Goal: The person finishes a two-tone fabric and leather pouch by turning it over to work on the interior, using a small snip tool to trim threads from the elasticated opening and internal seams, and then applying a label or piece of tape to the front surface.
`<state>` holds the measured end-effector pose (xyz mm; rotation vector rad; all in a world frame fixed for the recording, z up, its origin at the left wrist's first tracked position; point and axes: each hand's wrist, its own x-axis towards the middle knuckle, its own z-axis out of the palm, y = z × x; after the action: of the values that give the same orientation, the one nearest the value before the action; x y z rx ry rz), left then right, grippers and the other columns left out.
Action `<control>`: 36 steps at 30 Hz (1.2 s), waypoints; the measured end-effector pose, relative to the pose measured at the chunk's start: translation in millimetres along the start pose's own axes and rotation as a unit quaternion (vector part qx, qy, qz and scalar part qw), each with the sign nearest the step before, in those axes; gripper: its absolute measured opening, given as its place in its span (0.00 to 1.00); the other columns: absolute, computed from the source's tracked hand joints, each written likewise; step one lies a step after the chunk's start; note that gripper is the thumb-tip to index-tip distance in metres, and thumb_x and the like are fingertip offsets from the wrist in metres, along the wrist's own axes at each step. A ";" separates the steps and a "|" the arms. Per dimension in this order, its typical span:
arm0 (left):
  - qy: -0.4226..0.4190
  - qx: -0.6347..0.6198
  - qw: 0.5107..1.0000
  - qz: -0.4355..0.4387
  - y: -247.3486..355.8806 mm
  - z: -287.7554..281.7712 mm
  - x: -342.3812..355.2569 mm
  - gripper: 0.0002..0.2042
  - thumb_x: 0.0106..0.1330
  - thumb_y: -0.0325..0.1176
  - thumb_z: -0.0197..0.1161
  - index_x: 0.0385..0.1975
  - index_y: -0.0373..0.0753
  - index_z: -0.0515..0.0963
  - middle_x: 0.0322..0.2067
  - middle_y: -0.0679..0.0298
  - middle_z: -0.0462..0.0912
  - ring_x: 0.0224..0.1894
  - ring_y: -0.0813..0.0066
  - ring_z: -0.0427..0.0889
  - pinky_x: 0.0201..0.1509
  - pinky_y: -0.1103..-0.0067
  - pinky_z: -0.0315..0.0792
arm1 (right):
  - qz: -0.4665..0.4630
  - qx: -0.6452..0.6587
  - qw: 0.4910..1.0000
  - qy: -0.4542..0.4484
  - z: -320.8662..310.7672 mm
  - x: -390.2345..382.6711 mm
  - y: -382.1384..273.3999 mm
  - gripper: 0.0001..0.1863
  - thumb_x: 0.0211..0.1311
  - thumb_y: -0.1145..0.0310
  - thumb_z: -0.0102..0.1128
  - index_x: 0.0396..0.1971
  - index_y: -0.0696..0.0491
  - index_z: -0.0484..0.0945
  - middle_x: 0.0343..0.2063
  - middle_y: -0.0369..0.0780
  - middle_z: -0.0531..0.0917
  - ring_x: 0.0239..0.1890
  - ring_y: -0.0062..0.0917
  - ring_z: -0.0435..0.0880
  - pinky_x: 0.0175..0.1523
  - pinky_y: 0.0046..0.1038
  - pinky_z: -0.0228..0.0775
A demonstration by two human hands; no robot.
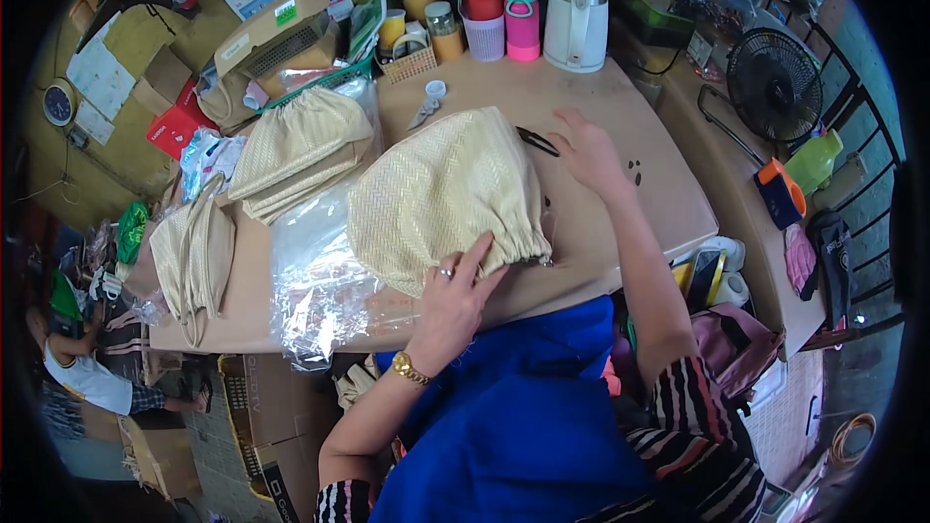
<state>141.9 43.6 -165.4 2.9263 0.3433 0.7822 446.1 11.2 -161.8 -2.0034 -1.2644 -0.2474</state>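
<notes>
Pressing flat on the woven bag (441,196), left hand (453,298); right hand (586,150) spread open touches its far edge.

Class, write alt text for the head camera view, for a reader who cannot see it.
A person's left hand presses on a cream woven fabric piece on a tan table, while the right hand reaches for a small dark tool. More folded cream pieces, clear plastic sheeting and a white kettle lie around.
</notes>
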 end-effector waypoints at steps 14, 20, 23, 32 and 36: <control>0.138 -0.166 0.954 -0.208 -15.7 -9.2 -85.7 0.20 0.50 0.21 0.62 0.46 0.37 0.74 0.50 0.50 0.73 0.53 0.53 0.73 0.55 0.68 0.69 | 0.254 0.459 0.852 0.016 44.4 0.0 76.5 0.12 0.71 0.65 0.48 0.41 0.56 0.78 0.26 0.35 0.80 0.20 0.17 0.72 0.25 0.22 0.64; 0.101 -0.082 0.976 -0.176 -28.5 -2.0 -56.2 0.26 0.47 0.16 0.57 0.51 0.39 0.73 0.55 0.53 0.71 0.52 0.51 0.73 0.56 0.66 0.70 | 0.129 0.348 0.853 -0.366 -32.5 -121.5 -60.8 0.22 0.56 0.50 0.65 0.41 0.53 0.81 0.26 0.34 0.81 0.31 0.21 0.78 0.39 0.25 0.71; 0.082 -0.093 0.984 -0.124 -47.5 10.2 -50.7 0.27 0.46 0.15 0.55 0.52 0.38 0.71 0.52 0.51 0.71 0.50 0.53 0.73 0.54 0.66 0.71 | -0.012 0.240 0.927 -0.288 3.3 -163.8 -114.9 0.23 0.50 0.58 0.72 0.43 0.55 0.80 0.28 0.40 0.82 0.34 0.33 0.82 0.41 0.32 0.74; 0.303 -0.302 0.844 -0.322 -4.1 35.3 -59.0 0.30 0.51 0.16 0.56 0.56 0.35 0.58 0.50 0.56 0.61 0.47 0.71 0.68 0.46 0.77 0.69 | 0.019 0.520 0.842 -0.143 61.4 -128.9 -181.0 0.19 0.61 0.86 0.49 0.52 0.60 0.70 0.50 0.41 0.77 0.51 0.19 0.77 0.56 0.23 0.71; 0.405 -0.456 0.712 -0.348 -8.3 33.3 -11.6 0.31 0.55 0.19 0.61 0.58 0.37 0.53 0.51 0.59 0.59 0.48 0.75 0.68 0.48 0.78 0.69 | -0.102 0.394 0.899 -0.160 51.6 -95.7 -182.2 0.36 0.56 0.86 0.48 0.67 0.55 0.57 0.53 0.48 0.78 0.51 0.31 0.81 0.55 0.29 0.73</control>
<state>147.3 47.8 -200.9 1.2467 0.7592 1.4570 234.2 22.7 -159.5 -1.2338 -1.4669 0.4608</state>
